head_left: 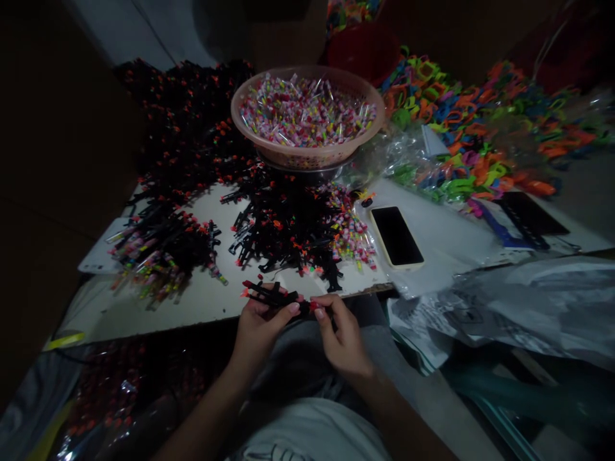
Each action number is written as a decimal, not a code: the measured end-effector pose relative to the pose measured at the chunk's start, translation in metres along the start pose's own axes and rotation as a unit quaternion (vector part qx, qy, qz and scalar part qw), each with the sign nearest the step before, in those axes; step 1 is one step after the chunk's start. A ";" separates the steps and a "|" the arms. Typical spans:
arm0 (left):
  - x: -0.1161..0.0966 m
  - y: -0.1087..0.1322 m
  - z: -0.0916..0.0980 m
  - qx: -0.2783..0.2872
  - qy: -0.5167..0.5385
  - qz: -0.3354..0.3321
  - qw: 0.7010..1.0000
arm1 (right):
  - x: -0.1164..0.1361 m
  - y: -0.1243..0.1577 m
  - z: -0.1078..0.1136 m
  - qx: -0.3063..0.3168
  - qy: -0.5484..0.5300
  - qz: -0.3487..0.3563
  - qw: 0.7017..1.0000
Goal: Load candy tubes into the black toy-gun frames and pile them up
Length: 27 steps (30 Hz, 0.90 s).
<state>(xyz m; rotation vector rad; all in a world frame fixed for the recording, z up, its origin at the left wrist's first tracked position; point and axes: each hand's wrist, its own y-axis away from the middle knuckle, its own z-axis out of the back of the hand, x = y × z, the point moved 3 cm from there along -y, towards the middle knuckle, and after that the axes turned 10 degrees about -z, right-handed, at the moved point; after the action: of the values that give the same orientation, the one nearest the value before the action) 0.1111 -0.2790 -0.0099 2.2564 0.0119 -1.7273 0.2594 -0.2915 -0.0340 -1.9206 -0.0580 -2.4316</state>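
Note:
Above my lap, at the table's front edge, my left hand (264, 323) is closed around a few black toy guns (273, 296) with red-orange tips. My right hand (339, 330) pinches a small red piece (314, 306) at the right end of one of them; whether it is joined to that gun I cannot tell. Just beyond my hands lies a heap of black toy guns (283, 221). Beside it is a small pile of candy-filled clear tubes (353, 234). To the left, black guns with candy tubes (161, 253) lie bundled together.
A pink basket (307, 155) full of candy tubes stands at the back. Left of it rises a large mound of black guns (187, 121). A phone (396, 237) lies right of the tubes, with colourful plastic pieces (461, 115) behind and plastic bags (519, 307) at right.

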 end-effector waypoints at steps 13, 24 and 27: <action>0.004 -0.002 0.010 -0.044 -0.054 -0.005 0.998 | 0.013 -0.001 -0.007 0.037 0.184 0.054 0.981; 0.011 -0.007 0.016 -0.039 -0.037 -0.002 0.999 | -0.003 -0.010 -0.019 0.094 0.187 -0.076 0.975; -0.021 -0.029 0.042 -0.021 -0.170 -0.069 0.983 | 0.003 -0.003 0.000 0.172 0.219 -0.115 0.954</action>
<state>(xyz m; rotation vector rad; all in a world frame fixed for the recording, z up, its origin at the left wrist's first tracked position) 0.0604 -0.2578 -0.0070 1.9451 0.1329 -2.1429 0.2588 -0.2882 -0.0310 -1.2665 -0.6730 -2.7038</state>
